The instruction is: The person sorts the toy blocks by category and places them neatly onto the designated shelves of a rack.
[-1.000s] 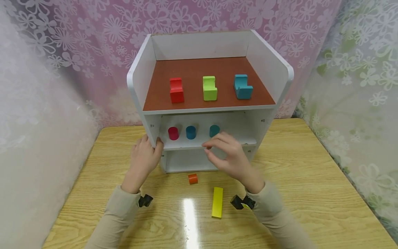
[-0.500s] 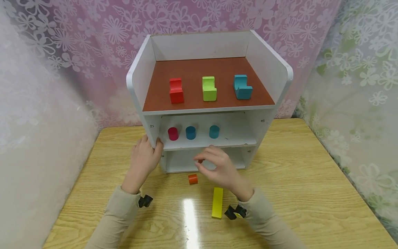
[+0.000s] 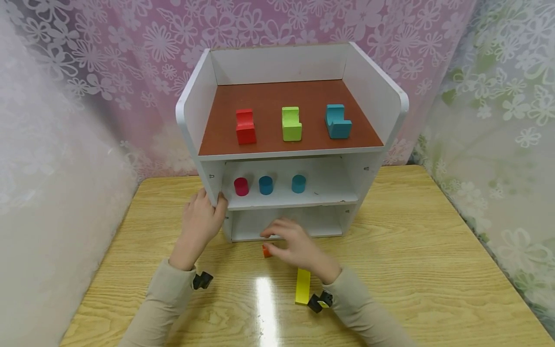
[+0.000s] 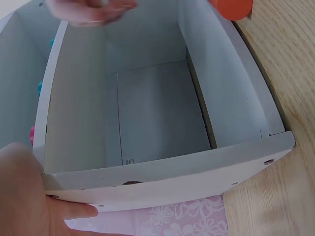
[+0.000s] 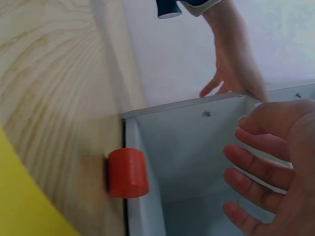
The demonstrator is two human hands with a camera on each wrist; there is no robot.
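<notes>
My left hand (image 3: pixel 201 219) grips the left side panel of a small white shelf unit (image 3: pixel 212 180), thumb at its front edge and fingers round the outer side. My right hand (image 3: pixel 295 243) hangs just in front of the bottom compartment, fingers parted and loosely bent with nothing between them. Beneath its thumb, partly covered in the head view, an orange cylinder (image 3: pixel 266 251) lies on the table by the unit's base; the right wrist view has the cylinder (image 5: pixel 128 173) in full. A yellow rectangular block (image 3: pixel 302 287) lies nearer, partly under the right wrist.
On the brown top stand notched blocks: red (image 3: pixel 245 127), lime green (image 3: pixel 292 124) and teal (image 3: pixel 338 122). The middle shelf carries a crimson cylinder (image 3: pixel 241 187), a blue one (image 3: pixel 266 185) and a teal one (image 3: pixel 298 184). Flowered curtains (image 3: pixel 260 21) hang behind the wooden table (image 3: pixel 403 270).
My right hand has come down and left from before the middle shelf's teal cylinder to the orange cylinder, its fingers spreading apart. My left hand keeps its grip on the panel.
</notes>
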